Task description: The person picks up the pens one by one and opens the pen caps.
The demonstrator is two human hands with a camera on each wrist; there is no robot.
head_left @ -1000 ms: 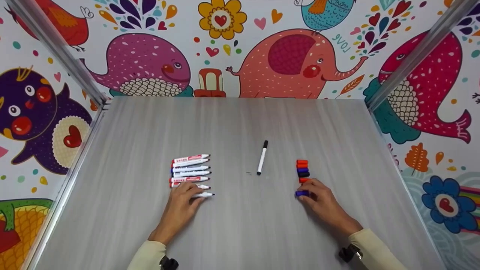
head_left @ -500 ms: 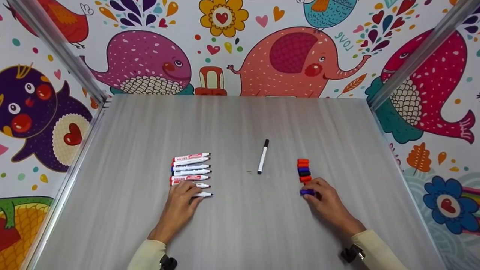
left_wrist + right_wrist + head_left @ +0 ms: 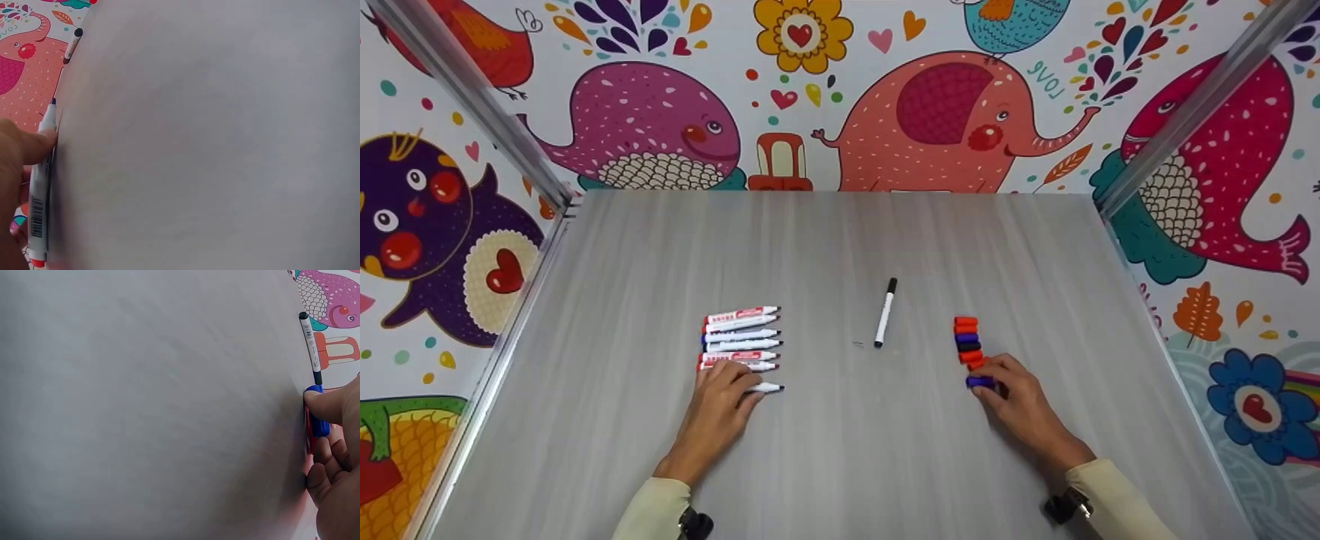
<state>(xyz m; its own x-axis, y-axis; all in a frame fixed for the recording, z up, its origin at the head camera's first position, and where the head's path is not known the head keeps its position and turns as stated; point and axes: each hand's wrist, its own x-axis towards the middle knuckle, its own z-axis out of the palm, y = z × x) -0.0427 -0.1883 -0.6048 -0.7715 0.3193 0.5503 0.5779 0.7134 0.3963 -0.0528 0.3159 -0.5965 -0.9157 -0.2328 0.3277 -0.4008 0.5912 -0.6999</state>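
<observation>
My left hand (image 3: 718,397) grips an uncapped white marker (image 3: 767,388) with a dark blue tip, lying along the near end of a column of uncapped markers (image 3: 744,344). In the left wrist view the thumb presses on that marker's barrel (image 3: 42,180). To the right, my right hand (image 3: 1024,401) pinches a blue marker cap (image 3: 979,382) between thumb and fingers. The cap (image 3: 318,419) also shows in the right wrist view. Just beyond it runs a column of loose caps (image 3: 967,340), orange-red, blue and black; the fingers partly cover the nearest red one.
A capped black marker (image 3: 886,313) lies between the two columns, slightly farther back. Small dark marks (image 3: 858,344) show on the grey wood-grain table (image 3: 825,450). Printed cartoon walls and metal rails (image 3: 484,409) bound the table at the back and sides.
My right hand has drawn slightly right and away from me, the blue cap with it, closer to the other caps. The left hand has stayed nearly still on its marker.
</observation>
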